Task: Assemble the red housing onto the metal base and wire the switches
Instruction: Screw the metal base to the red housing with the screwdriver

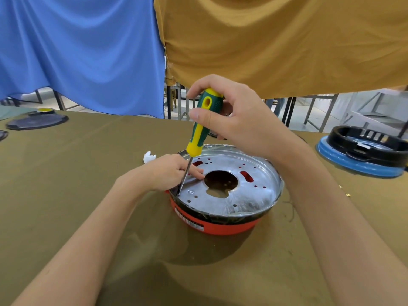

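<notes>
The red housing (223, 225) lies on the table with the round metal base (247, 191) seated in its top. The base has a large centre hole and several small holes and slots. My right hand (234, 115) grips the green and yellow handle of a screwdriver (198, 133), held nearly upright. Its shaft runs down to the base's left rim, tip against the metal. My left hand (170, 173) rests on the left edge of the base, fingers pinched around the shaft near the tip. Any screw under the tip is hidden.
An olive cloth covers the table (88, 195). A crumpled white scrap (149, 156) lies left of the housing. A black ring on a blue disc (364, 151) sits at the right edge. A dark flat lid (36, 122) is far left. Blue and mustard cloths hang behind.
</notes>
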### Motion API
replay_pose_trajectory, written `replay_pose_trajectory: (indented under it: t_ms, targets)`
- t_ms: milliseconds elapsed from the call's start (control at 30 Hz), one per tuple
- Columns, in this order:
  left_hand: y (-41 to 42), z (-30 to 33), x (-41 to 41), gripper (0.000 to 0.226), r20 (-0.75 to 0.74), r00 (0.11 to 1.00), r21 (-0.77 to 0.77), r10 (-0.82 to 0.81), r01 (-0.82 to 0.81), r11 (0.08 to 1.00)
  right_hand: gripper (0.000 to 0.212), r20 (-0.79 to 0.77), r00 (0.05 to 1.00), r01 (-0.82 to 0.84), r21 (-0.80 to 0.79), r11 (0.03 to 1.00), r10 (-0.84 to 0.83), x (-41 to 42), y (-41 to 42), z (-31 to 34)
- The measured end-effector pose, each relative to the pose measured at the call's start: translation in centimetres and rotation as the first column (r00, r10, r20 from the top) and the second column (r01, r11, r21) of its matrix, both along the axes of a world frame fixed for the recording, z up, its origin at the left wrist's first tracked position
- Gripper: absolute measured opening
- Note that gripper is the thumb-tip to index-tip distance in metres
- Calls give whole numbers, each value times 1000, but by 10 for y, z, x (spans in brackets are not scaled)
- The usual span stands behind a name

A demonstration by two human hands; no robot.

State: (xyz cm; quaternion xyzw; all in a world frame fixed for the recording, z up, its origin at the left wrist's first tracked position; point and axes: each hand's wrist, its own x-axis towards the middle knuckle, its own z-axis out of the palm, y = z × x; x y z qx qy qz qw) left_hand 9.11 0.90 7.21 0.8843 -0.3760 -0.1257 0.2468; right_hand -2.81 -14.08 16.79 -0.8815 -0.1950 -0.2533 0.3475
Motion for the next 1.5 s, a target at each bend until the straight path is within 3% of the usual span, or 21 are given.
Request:
replay_pose_trajectory:
  t_ms: [500,867,933,1000,1033,1100,1167,1200,1333,1433,1500]
  targets:
    - [3,-4,3,54,-71,997,-55,18,-22,998,25,23,1000,5,19,1000,-6,3,-2,-3]
    - [5,-2,-5,39,121,977,-27,177,-175,984,24,19,1000,10,25,1000,-10,4,-2,-4]
    - [3,-4,-4,34,167,958,-126,231,-212,969,24,22,1000,8,25,1000,-8,4,-2,-4]
    - [1,-9,2,25,173,924,-338,341,-270,902,24,24,1000,8,25,1000,-9,4,-3,-4]
    - [1,-12,6,30,125,906,-403,404,-325,855,24,24,1000,8,28,1000,-8,4,-3,-4]
    - [2,-18,13,47,-140,872,-358,469,-486,797,24,23,1000,9,31,999,-9,5,-3,-4]
    - [3,-23,17,30,-402,781,-270,479,-600,753,24,23,1000,10,25,1000,-11,5,-3,-5]
    - [4,-23,18,19,-453,748,-270,485,-633,725,24,25,1000,8,23,1000,-9,6,-3,-5]
    - [1,-21,18,13,-485,721,-309,494,-670,675,24,29,1000,3,20,1000,-4,6,-2,-4]
    - [-1,-22,18,27,-535,695,-305,480,-690,657,24,27,1000,1,19,1000,-1,6,-3,-4]
    - [-4,-24,18,16,-525,691,-308,496,-698,646,24,26,1000,4,22,1000,-5,6,-2,-5]
